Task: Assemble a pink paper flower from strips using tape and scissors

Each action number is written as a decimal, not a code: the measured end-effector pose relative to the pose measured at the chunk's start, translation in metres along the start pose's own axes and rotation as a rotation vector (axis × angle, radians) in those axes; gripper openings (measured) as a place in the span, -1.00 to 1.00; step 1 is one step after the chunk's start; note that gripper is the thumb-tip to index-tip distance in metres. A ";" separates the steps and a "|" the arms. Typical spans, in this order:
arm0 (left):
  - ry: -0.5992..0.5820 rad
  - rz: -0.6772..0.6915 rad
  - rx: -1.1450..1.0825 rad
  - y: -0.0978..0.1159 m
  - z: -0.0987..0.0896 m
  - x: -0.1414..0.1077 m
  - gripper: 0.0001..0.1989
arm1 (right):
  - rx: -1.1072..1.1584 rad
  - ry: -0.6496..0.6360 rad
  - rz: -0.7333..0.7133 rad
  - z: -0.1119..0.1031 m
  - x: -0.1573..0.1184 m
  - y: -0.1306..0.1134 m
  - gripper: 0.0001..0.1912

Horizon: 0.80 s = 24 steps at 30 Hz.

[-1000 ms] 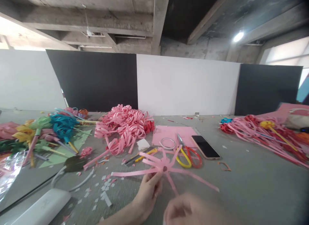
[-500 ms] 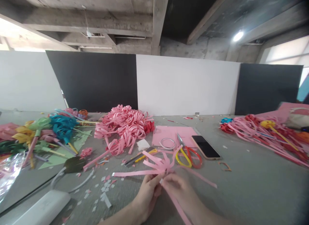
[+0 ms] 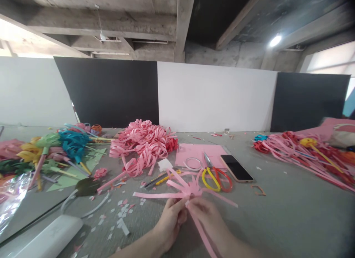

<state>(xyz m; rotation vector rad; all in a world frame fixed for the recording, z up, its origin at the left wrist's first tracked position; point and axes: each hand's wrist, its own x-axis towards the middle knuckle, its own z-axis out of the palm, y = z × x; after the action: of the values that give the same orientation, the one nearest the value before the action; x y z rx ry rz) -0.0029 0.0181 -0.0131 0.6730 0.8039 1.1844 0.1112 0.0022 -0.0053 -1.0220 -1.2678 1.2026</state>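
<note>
Both hands meet at the base of a pink paper-strip flower [image 3: 191,188], whose strips fan outward. My left hand [image 3: 172,219] is closed, thumb and fingers pinching the flower's strips from the left. My right hand [image 3: 206,215] pinches the same base from the right; its fingertips nearly touch the left thumb. One long pink strip [image 3: 203,237] hangs from there toward me, and another reaches out to the left. Just beyond the flower lie scissors [image 3: 215,176] with one yellow and one red handle. What sits between the fingertips is partly hidden.
Behind are pink paper sheets [image 3: 183,154], a wire coil [image 3: 193,163], a phone [image 3: 238,168] and a yellow-and-black cutter [image 3: 166,177]. Pink curled strips [image 3: 144,143] are heaped behind left. Paper flowers [image 3: 73,143] and a white power strip [image 3: 51,237] lie left, more strips [image 3: 294,150] right.
The flower has turned slightly in my fingers, and its left and right strips have shifted. Both hands stay pinched at its base.
</note>
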 end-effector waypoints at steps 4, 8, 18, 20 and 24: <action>-0.018 0.029 0.017 -0.002 0.000 0.002 -0.73 | -0.040 0.048 -0.046 0.000 -0.001 -0.002 -0.79; 0.021 0.032 0.052 0.001 0.004 -0.001 -0.74 | -0.078 0.111 -0.079 -0.003 0.001 -0.001 -0.75; 0.002 -0.012 0.424 -0.005 0.019 -0.028 -0.79 | -0.043 0.230 -0.042 -0.010 0.008 0.006 -0.68; -0.032 0.136 0.532 0.001 0.020 -0.030 -0.83 | -0.049 0.224 -0.044 -0.009 0.007 0.008 -0.70; -0.006 0.510 0.840 0.021 0.018 -0.025 -0.91 | -0.108 0.163 -0.079 -0.005 0.000 0.007 -0.70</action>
<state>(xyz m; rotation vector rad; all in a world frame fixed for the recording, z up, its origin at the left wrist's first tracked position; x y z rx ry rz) -0.0033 -0.0012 0.0190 1.6441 1.1734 1.2701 0.1156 0.0038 -0.0120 -1.1149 -1.2437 0.9795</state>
